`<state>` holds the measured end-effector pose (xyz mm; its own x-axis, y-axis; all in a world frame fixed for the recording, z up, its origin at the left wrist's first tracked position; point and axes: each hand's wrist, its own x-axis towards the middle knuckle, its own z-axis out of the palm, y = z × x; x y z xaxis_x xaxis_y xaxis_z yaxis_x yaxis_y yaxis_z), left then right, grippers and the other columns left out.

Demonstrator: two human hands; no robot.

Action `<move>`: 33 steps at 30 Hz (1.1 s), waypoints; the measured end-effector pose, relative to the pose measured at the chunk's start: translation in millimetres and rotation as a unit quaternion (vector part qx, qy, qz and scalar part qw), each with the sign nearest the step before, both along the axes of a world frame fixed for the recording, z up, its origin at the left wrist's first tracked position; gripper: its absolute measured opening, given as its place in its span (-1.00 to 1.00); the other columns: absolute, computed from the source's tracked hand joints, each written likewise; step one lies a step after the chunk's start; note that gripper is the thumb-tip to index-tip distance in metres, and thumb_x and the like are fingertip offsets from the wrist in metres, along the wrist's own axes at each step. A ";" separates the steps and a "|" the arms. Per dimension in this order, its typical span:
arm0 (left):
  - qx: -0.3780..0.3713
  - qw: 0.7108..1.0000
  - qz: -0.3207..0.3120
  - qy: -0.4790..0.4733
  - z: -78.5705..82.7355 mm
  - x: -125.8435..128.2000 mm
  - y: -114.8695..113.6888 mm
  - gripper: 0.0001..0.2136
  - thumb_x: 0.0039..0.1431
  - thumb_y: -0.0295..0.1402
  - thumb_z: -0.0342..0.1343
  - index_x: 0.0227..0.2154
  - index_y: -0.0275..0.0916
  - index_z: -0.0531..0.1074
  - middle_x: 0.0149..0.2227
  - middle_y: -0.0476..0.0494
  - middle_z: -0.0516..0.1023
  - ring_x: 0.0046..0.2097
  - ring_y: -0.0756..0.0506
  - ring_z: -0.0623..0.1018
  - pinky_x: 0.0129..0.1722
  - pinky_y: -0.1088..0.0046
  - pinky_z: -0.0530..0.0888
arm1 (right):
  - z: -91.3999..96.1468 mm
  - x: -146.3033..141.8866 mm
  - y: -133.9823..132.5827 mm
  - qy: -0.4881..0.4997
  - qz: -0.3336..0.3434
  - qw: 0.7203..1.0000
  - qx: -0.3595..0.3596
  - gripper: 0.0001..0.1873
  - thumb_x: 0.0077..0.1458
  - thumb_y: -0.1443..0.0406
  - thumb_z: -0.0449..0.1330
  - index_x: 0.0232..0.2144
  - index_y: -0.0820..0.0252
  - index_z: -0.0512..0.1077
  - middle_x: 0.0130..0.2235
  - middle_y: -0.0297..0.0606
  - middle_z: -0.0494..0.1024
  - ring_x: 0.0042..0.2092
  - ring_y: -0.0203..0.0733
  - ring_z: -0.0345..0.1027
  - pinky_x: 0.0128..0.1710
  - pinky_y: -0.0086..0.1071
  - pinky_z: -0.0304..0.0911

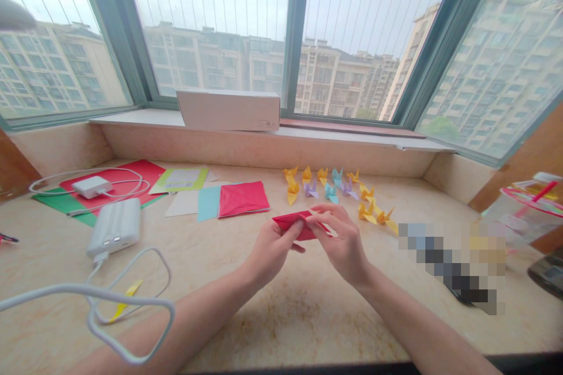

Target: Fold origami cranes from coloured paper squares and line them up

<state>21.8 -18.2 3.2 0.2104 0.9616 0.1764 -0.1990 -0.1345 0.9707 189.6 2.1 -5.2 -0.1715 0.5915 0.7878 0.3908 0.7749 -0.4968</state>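
Note:
Both of my hands hold a small folded piece of red paper [292, 222] just above the marble counter [281, 310]. My left hand [270, 249] pinches its left part with thumb and fingers closed. My right hand [343, 240] pinches the right part from above, fingers pressed on a fold. Behind the hands stand several folded paper cranes [334, 187] in yellow, purple and blue. A red sheet [243, 198] lies on a light blue sheet [209, 203] to the left of the hands.
A white power bank [115, 225] with a looping white cable [127, 304] lies at the left. A white charger [91, 186] rests on red and green sheets. A white box [229, 110] stands on the window sill. A clear plastic container [525, 205] sits at the right.

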 end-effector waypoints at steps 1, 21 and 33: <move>0.001 1.000 0.002 -0.003 0.7 -0.3 0.3 -0.67 0.21 -0.17 0.18 -0.10 -0.31 0.57 -0.17 -0.31 0.67 -0.11 -0.27 0.65 -0.37 0.41 0.56 | 0.5 0.1 0.2 -0.002 0.014 1.000 -0.012 -0.83 0.20 0.38 0.21 -0.23 0.06 0.58 -0.07 -0.15 0.51 -0.07 -0.09 0.45 -0.08 -0.16 0.42; -0.033 0.999 0.007 -0.029 3.8 -2.4 0.6 -0.60 0.19 -0.07 0.18 -0.16 -0.36 0.59 -0.25 -0.33 0.68 -0.22 -0.23 0.66 -0.42 0.41 0.56 | 10.6 -0.2 -2.8 -0.003 0.073 0.995 -0.068 -0.82 0.19 0.37 0.17 -0.22 0.10 0.56 -0.13 -0.16 0.58 -0.06 -0.10 0.49 -0.02 -0.16 0.43; -0.034 0.999 -0.006 -0.022 2.3 -2.3 0.2 -0.67 0.15 -0.13 0.23 -0.21 -0.33 0.60 -0.24 -0.29 0.68 -0.21 -0.23 0.65 -0.37 0.39 0.57 | 10.4 4.8 -0.9 -0.035 0.063 0.997 -0.042 -0.81 0.27 0.30 0.14 -0.18 0.09 0.56 -0.15 -0.18 0.60 -0.10 -0.09 0.48 -0.06 -0.18 0.39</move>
